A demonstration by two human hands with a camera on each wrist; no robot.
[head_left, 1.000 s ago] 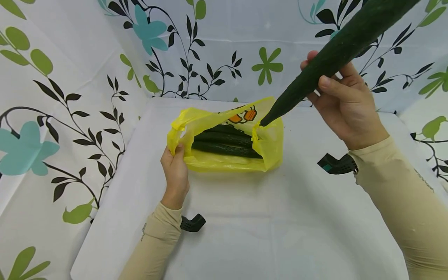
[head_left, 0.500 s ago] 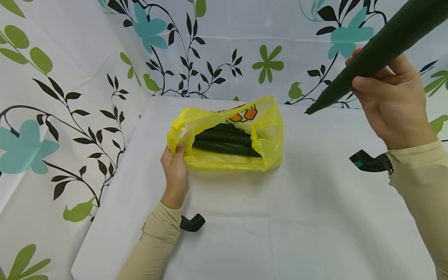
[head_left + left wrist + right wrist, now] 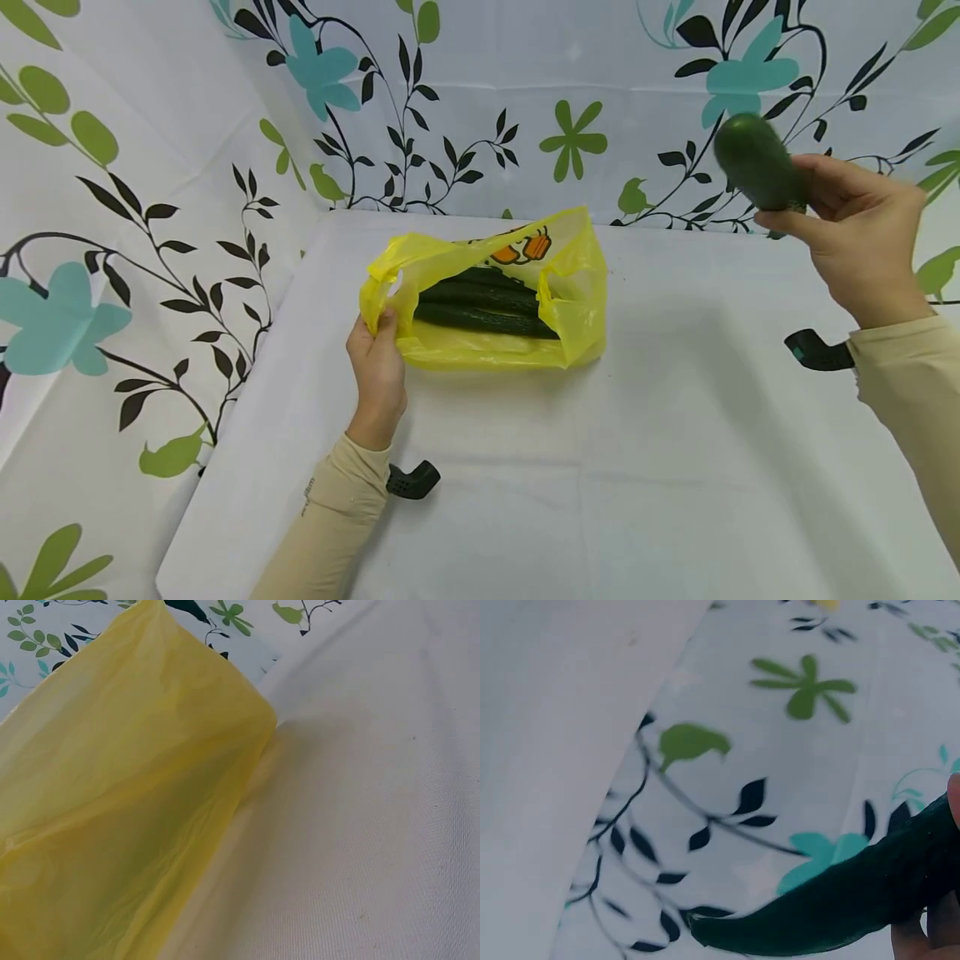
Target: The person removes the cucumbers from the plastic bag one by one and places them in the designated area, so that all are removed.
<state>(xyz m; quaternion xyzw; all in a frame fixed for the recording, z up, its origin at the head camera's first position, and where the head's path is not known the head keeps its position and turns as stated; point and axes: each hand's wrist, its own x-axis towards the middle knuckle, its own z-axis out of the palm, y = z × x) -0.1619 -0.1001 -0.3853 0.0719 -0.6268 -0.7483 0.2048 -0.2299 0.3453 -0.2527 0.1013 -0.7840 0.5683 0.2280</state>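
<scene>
At the upper right of the head view, my right hand [image 3: 862,229] grips a dark green cucumber [image 3: 759,162] between thumb and fingers, raised above the table. It is seen nearly end-on there; the right wrist view shows the length of the cucumber [image 3: 825,915] tapering to a tip. My left hand [image 3: 377,375] pinches the left edge of a yellow plastic bag [image 3: 495,354], which lies with its mouth spread. Several cucumbers [image 3: 483,304] lie inside, partly covered by the plastic. Only the yellow bag [image 3: 135,780] and table fill the left wrist view; the left hand is out of it.
The bag lies on a white-covered table [image 3: 540,500] whose back edge meets a white curtain [image 3: 480,108] printed with leaves and flowers. Black wrist devices stick out at the left cuff [image 3: 414,479] and the right cuff [image 3: 819,350].
My right hand has carried the cucumber right, away from the bag, and turned it so that it now points nearly at the head camera. The left hand and the bag have barely moved.
</scene>
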